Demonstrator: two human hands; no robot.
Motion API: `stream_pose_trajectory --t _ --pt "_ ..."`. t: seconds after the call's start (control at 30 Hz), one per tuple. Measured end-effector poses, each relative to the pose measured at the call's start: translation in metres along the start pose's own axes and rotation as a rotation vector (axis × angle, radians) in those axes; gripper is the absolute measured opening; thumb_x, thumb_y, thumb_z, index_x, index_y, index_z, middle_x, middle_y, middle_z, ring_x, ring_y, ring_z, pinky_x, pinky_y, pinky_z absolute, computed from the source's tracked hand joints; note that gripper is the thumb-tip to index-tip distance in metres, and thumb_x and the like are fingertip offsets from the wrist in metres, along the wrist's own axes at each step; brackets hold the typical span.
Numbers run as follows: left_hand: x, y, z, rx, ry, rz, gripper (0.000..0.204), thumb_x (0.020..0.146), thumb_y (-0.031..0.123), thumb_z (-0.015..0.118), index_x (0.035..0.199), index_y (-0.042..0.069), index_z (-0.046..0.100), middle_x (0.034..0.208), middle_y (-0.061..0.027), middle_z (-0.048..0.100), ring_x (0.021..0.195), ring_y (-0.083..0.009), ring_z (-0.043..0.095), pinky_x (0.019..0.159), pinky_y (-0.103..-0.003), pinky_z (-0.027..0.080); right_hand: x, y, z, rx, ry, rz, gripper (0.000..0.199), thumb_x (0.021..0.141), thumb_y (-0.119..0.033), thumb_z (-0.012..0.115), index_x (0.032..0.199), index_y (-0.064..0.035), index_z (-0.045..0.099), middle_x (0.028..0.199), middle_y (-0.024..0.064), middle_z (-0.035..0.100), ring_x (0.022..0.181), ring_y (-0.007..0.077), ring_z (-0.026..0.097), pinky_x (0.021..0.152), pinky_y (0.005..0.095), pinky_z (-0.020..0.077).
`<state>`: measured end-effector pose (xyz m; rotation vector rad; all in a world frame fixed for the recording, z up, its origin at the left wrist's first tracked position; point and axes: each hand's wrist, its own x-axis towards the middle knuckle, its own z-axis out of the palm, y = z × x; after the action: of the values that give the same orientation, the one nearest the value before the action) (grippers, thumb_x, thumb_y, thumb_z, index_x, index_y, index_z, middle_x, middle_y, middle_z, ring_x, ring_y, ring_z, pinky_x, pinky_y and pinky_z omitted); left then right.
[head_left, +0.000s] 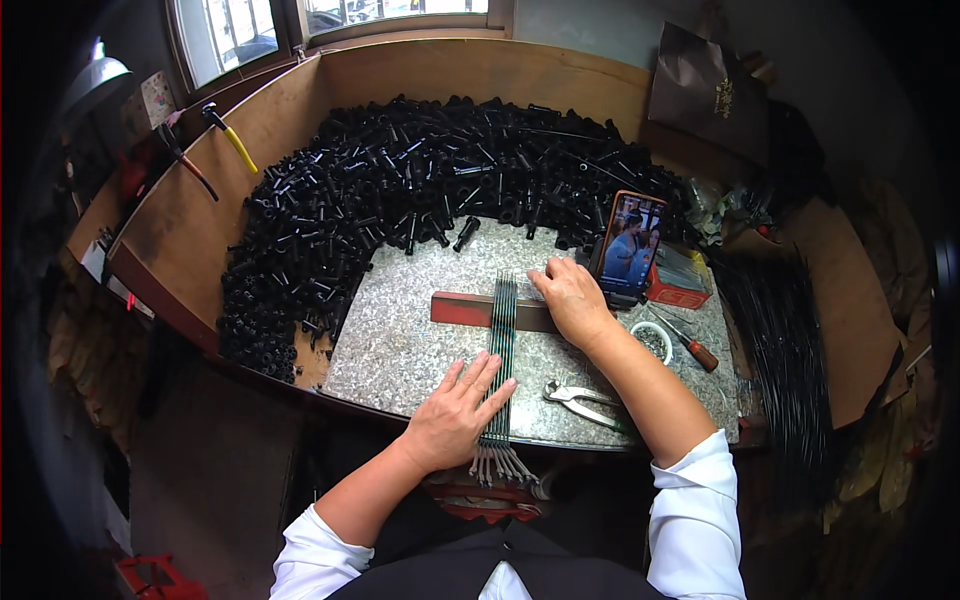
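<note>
A row of thin dark rods (504,330) lies side by side on the speckled stone slab (390,340), pointing away from me. Their pale, bent near ends (500,462) fan out past the slab's front edge. Beneath the rods, crosswise, is a flat red and dark bar (458,309). My left hand (452,418) rests with spread fingers on the rods' near part. Beside their far ends is my right hand (572,305), over the bar's right end. Its fingers reach toward the rods, slightly bent; I see nothing held in it.
Black tubular parts (440,160) heap behind the slab inside a wooden surround (570,72). At right are a propped phone (630,245), red box (680,280), white cup of small parts (651,342), wooden-handled awl (700,352) and pincers (580,396). Long dark rods (785,360) lie beyond.
</note>
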<state>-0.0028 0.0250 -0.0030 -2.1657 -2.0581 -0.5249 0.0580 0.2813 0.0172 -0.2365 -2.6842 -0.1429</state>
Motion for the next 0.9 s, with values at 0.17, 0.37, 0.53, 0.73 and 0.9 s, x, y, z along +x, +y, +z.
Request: stream_pose_trajectory --t 0.17,0.37,0.53,0.73,0.9 --pt "0.0000 0.0000 0.0001 -0.005 0.001 0.003 0.065 0.073 0.012 0.058 0.136 0.004 0.045 0.140 -0.0265 0.039 0.135 -0.0391 0.034 0.109 -0.051 0.028 0.0007 0.0009 -0.0004 -0.019 0.012 -0.010 0.024 0.081 -0.009 0.052 0.101 -0.0069 0.066 0.093 0.0126 0.057 0.093 0.0274 0.055 0.082 0.0368 0.0455" --pt "0.0003 -0.0006 0.0013 0.005 0.012 0.007 0.065 0.073 0.012 0.058 0.136 0.003 0.045 0.140 -0.0268 0.039 0.135 -0.0393 0.034 0.108 -0.051 0.028 0.0015 0.0003 0.0005 0.016 0.006 -0.004 0.026 0.082 -0.009 0.053 0.103 -0.0066 0.066 0.094 0.0129 0.057 0.094 0.0276 0.055 0.084 0.0367 0.0454" --pt "0.0001 -0.0008 0.0012 0.012 0.012 0.013 0.064 0.074 0.013 0.058 0.136 0.003 0.045 0.140 -0.0274 0.039 0.135 -0.0394 0.035 0.108 -0.052 0.029 0.0013 -0.0016 0.0013 0.054 -0.008 0.021 0.027 0.081 -0.009 0.053 0.106 -0.0066 0.065 0.094 0.0129 0.057 0.095 0.0278 0.055 0.085 0.0371 0.0459" --pt "-0.0001 -0.0008 0.0013 0.007 0.006 0.008 0.066 0.074 0.016 0.061 0.136 0.004 0.044 0.141 -0.0274 0.039 0.135 -0.0392 0.034 0.108 -0.052 0.029 0.0028 -0.0032 0.0006 0.024 0.002 -0.002 0.026 0.081 -0.008 0.053 0.104 -0.0064 0.064 0.095 0.0130 0.057 0.095 0.0279 0.055 0.084 0.0370 0.0463" --pt "-0.0006 -0.0006 -0.0005 -0.005 0.003 0.003 0.067 0.073 0.016 0.062 0.136 0.004 0.045 0.141 -0.0273 0.038 0.134 -0.0395 0.034 0.108 -0.052 0.029 0.0048 -0.0055 0.0032 0.047 0.009 -0.014 0.028 0.081 -0.007 0.052 0.107 -0.0056 0.062 0.098 0.0130 0.056 0.096 0.0280 0.055 0.087 0.0363 0.0461"
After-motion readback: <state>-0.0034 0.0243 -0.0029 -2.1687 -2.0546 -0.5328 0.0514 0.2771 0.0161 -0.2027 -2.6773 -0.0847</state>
